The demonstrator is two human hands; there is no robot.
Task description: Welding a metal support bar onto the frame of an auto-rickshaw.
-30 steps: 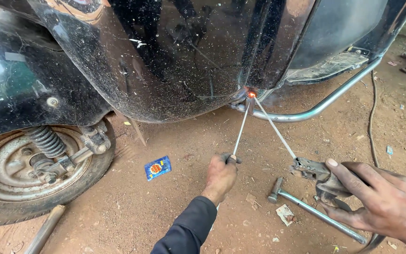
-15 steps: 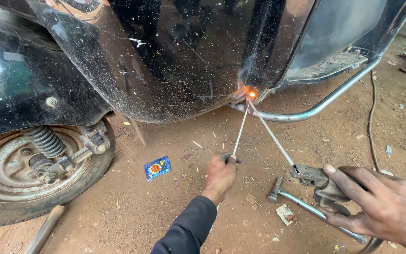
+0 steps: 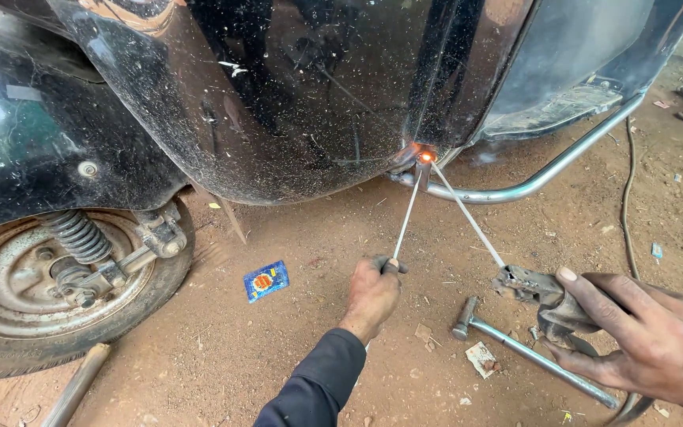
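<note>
Under the scooter (image 3: pixel 278 103), the left hand (image 3: pixel 371 294) grips a rod (image 3: pixel 406 215) and the right hand (image 3: pixel 642 336) clasps the holder (image 3: pixel 533 286), its electrode (image 3: pixel 468 220) slanting up-left to the glow (image 3: pixel 426 157).

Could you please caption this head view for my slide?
Left hand steadies a thin rod while right hand applies the electrode holder under a black scooter.

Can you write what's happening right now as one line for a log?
left hand: holds thin rod | right hand: grips electrode holder | rod tips meet at glowing spot under scooter body | hammer on dirt
</note>
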